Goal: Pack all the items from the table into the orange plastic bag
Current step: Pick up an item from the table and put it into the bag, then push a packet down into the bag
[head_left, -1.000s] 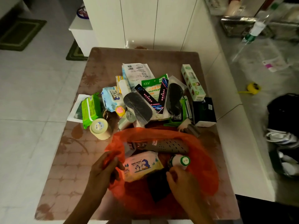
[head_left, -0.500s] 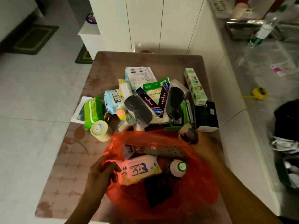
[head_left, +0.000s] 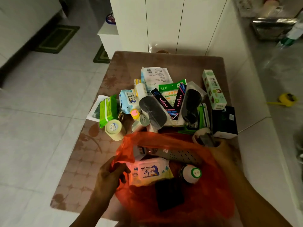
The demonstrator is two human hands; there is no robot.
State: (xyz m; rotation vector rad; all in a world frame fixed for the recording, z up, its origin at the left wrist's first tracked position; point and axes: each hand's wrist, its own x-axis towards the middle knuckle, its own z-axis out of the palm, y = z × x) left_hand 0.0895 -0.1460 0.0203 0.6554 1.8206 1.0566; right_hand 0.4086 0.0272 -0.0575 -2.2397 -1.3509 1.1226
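Note:
The orange plastic bag (head_left: 205, 208) lies open at the table's near edge. Inside it I see a baby wipes pack (head_left: 150, 172), a white bottle with a green cap (head_left: 191, 173), a grey perforated item (head_left: 182, 156) and a flat black item (head_left: 168, 194). My left hand (head_left: 109, 177) pinches the bag's left rim. My right hand (head_left: 219, 146) reaches past the bag's far rim and closes on a small beige and dark object (head_left: 204, 137). Behind the bag lies a pile: a green wipes pack (head_left: 107, 108), a tape roll (head_left: 114, 129), black insoles (head_left: 153, 112), a black box (head_left: 223, 122).
The brown patterned table (head_left: 91, 145) stands against white cabinets (head_left: 164, 23). A long green and white box (head_left: 213, 89) lies at the pile's right edge. A white counter (head_left: 255, 145) runs along the right, tiled floor on the left. A yellow tape measure (head_left: 287, 99) sits on the grey surface beyond.
My right hand let go of the white bottle inside the bag, moved forward and right over the far rim, and closed on the small beige and dark object. My left hand stayed on the bag's rim.

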